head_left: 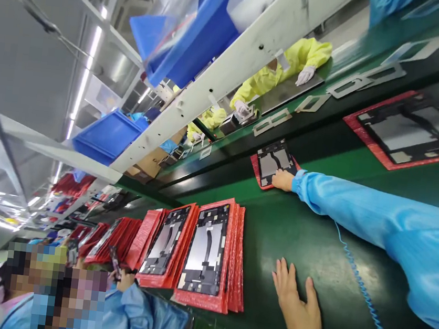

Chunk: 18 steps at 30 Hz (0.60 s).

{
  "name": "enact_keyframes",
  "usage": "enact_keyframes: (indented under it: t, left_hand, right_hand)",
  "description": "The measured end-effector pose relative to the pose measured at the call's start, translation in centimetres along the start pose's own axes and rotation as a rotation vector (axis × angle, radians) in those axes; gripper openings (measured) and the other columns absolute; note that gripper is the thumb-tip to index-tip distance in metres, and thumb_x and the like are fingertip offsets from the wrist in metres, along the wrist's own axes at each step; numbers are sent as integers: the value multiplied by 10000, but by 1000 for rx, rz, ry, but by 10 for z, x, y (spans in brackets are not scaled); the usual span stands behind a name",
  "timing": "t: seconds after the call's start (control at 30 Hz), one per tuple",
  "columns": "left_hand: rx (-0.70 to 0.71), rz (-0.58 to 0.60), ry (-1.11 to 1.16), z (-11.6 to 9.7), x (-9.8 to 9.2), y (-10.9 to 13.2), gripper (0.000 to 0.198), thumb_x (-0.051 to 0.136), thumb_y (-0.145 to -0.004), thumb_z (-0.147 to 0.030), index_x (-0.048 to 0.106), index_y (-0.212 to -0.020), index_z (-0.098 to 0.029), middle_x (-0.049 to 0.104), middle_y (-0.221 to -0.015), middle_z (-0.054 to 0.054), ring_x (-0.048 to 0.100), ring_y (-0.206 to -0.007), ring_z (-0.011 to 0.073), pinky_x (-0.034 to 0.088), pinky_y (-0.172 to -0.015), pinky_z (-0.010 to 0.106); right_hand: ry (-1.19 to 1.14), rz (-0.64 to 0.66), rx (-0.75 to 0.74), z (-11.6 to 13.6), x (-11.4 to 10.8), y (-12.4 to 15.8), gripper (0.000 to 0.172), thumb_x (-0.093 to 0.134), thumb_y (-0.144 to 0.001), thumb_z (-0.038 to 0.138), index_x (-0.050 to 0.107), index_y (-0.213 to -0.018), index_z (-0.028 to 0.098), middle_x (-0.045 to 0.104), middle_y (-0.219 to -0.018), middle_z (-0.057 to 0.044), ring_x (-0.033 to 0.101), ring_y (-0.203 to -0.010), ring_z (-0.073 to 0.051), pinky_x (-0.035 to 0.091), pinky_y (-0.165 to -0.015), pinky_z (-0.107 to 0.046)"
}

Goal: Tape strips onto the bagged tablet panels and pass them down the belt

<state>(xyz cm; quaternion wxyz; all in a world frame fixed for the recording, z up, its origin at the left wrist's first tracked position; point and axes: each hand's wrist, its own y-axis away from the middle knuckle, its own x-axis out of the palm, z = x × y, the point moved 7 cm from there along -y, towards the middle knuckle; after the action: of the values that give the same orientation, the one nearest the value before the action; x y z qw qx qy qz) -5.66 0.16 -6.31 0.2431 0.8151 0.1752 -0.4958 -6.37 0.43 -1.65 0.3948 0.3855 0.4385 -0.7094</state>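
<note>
On the conveyor belt [311, 259], stacked panel frames [204, 252] lie well apart from a single panel frame [276, 163]; cut-out plates [272, 122] lie beyond the belt's far edge, beneath a shelf [229, 76] carrying plastic bins [106, 137].

**Hand Passage Along the Green Conveyor Belt**

A strip of green conveyor belt [275, 229] gives passage between the left hand [295, 316] and the right hand [282, 180]. Stacked red-framed panels [205, 252] obstruct travel beyond it. A coiled blue cord [363, 292] runs just beside the left hand. A single red-framed panel [277, 163] touches the right hand.
</note>
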Motion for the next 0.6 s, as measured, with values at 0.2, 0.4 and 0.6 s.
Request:
enact_keyframes:
  t: [0.2,0.4,0.6]
  left_hand:
    - [75,32,-8,12,-18,-22,174,546,-830,-382,611,-989,-356,550,-1181,-1,468,-1118,265,481,-812,343]
    - [119,-28,37,25,-54,-72,210,532,-848,-354,576,-1033,-266,565,-1153,75,547,-983,207,489,-777,387]
    - [145,-144,77,-1,-108,-153,297,497,-874,-345,543,-1120,-184,533,-1160,92,540,-996,182,481,-840,368]
  right_hand:
    - [-101,-465,447,1,56,27,649,379,-699,319,460,-1324,168,370,-1396,-173,172,-1361,-225,162,-1062,-440]
    - [-88,-174,261,-110,-12,-31,361,348,-822,278,663,-965,174,617,-1110,-161,487,-1149,-192,326,-965,-364]
    - [74,-161,353,-240,-104,-96,183,527,-864,220,634,-894,75,640,-923,-118,593,-894,-202,435,-840,-385]
